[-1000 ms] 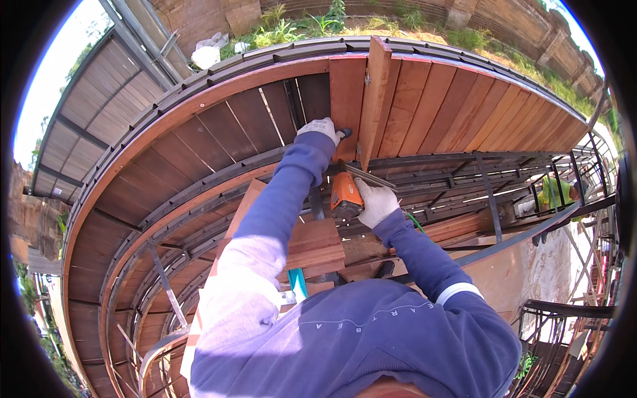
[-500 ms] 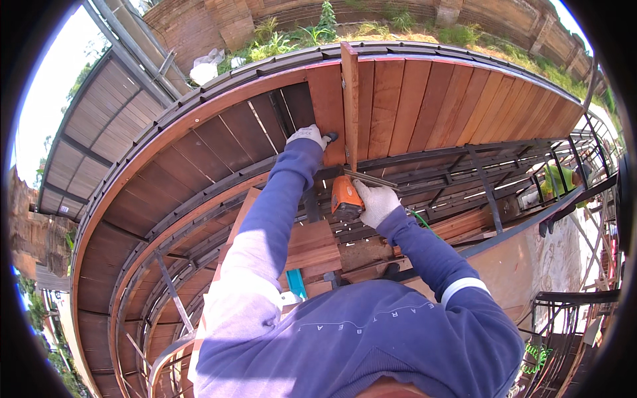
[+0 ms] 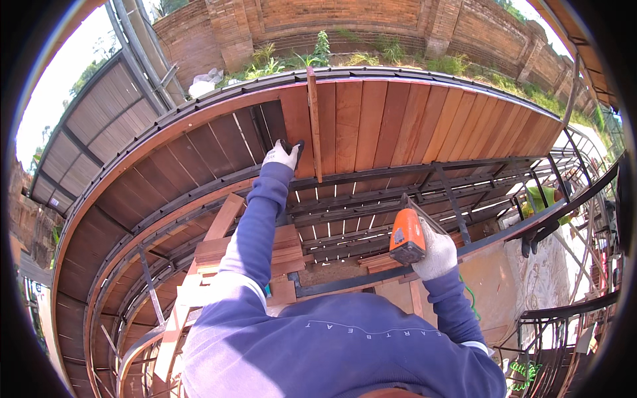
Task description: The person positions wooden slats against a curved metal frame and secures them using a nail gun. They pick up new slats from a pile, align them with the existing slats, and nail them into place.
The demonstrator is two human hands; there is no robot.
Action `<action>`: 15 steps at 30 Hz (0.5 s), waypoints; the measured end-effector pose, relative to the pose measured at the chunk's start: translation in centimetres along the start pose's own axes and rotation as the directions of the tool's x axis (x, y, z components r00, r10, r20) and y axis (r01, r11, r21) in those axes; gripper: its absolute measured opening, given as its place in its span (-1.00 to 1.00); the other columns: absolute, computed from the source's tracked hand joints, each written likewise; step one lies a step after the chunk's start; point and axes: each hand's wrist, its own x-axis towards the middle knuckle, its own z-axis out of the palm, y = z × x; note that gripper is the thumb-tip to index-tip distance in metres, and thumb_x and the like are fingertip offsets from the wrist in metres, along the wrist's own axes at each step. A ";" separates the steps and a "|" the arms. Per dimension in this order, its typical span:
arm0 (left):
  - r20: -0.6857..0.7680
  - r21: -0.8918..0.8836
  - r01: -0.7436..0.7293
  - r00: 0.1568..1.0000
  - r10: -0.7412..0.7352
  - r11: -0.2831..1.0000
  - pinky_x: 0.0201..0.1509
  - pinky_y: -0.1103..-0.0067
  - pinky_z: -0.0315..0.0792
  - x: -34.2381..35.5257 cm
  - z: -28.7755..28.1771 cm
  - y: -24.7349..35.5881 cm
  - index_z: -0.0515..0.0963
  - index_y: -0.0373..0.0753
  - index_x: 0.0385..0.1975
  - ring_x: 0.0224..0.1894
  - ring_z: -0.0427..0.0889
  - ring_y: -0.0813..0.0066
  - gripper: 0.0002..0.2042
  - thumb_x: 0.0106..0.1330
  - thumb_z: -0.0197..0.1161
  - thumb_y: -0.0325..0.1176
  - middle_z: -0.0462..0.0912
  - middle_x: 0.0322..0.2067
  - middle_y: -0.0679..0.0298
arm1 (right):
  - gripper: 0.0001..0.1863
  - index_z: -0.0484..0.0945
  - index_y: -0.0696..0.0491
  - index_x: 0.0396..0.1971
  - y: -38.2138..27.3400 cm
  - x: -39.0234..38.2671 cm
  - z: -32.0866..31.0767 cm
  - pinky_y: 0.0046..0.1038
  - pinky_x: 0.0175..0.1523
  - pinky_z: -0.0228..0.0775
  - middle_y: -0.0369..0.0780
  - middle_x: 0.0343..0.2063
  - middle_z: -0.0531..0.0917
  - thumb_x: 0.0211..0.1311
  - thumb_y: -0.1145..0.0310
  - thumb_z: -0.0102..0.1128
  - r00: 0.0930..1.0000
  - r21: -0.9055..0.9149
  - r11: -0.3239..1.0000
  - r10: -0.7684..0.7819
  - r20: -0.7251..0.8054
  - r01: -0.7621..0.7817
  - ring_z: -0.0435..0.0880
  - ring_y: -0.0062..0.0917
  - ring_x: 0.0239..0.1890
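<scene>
My left hand (image 3: pixel 281 156), in a white glove with dark fingertips, is at the lower left edge of a wide reddish-brown plank (image 3: pixel 296 123). Its thumb lies on the plank's face and its fingers grip the edge. A narrow board (image 3: pixel 314 126) stands out from the surface along the plank's right side. My gloved right hand (image 3: pixel 438 253) is closed around the handle of an orange nail gun (image 3: pixel 406 236). The tool is held low and to the right, away from the planks, with its dark nose pointing up and away from me. The hand hides the handle and trigger.
Fitted planks (image 3: pixel 405 126) run right along the curved frame; darker boards (image 3: pixel 182 156) curve left. Black metal bars (image 3: pixel 452 199) cross below. Loose boards (image 3: pixel 285 249) are stacked near my left arm. A person in bright yellow-green (image 3: pixel 541 201) is at far right. A brick wall (image 3: pixel 345 33) stands behind.
My right hand has drawn the nail gun away from the narrow board, down and to the right. My left hand stays at the plank's edge. The whole view has shifted.
</scene>
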 end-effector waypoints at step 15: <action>-0.294 -0.019 -0.052 0.955 0.044 0.998 -0.06 0.23 0.51 -18.9 -3.0 6.3 0.65 -0.32 -0.24 -0.23 0.70 0.03 -0.54 0.37 0.17 0.06 0.72 -0.39 -0.01 | -0.40 0.58 0.10 0.10 13.5 -6.7 -5.6 -0.39 -0.10 0.59 -0.09 -0.27 0.75 -0.07 0.45 0.47 0.967 -0.016 0.967 0.253 -0.041 -0.253 0.77 -0.24 -0.21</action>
